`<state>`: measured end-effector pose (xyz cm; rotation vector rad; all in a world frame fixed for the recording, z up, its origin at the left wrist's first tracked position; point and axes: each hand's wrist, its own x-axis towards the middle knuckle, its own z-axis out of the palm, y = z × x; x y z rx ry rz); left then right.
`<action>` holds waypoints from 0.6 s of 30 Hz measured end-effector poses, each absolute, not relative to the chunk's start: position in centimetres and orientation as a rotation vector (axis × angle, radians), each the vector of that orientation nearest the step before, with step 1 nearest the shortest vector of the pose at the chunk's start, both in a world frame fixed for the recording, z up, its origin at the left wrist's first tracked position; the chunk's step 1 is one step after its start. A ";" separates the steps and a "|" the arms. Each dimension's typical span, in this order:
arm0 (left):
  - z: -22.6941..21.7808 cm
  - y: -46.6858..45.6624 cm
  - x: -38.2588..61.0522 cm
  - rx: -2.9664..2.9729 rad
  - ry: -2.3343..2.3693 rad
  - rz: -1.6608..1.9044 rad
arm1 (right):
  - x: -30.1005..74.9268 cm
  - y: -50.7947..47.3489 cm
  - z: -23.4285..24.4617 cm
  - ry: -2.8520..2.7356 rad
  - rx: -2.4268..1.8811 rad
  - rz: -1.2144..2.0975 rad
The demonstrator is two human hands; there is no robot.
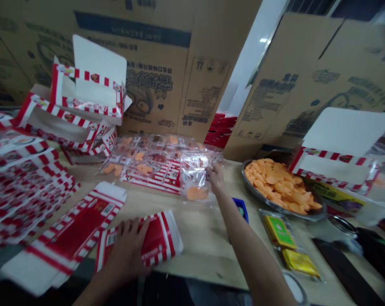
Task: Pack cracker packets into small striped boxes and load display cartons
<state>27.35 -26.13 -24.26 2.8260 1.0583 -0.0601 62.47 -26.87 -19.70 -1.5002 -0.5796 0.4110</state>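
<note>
My left hand point(128, 242) lies flat, fingers spread, on a folded red-and-white striped carton point(157, 240) near the table's front edge. My right hand point(215, 175) reaches forward and grips a clear plastic bag holding orange snack pieces point(196, 178). That bag sits at the right end of a pile of similar filled bags point(148, 163) in the middle of the table. Another flat striped carton point(74, 231) lies just left of my left hand.
Stacks of flat striped cartons point(20, 182) fill the left side, with open assembled boxes point(87, 91) behind them. A metal tray of orange snacks point(280, 185) sits right, beside an open box point(335, 165) and yellow-green sachets point(284, 238). Large cardboard boxes point(167, 63) wall the back.
</note>
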 end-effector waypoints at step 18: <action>-23.0 -27.4 24.7 2.858 1.229 0.142 | 56.3 -31.7 -20.8 -0.921 -1.623 0.820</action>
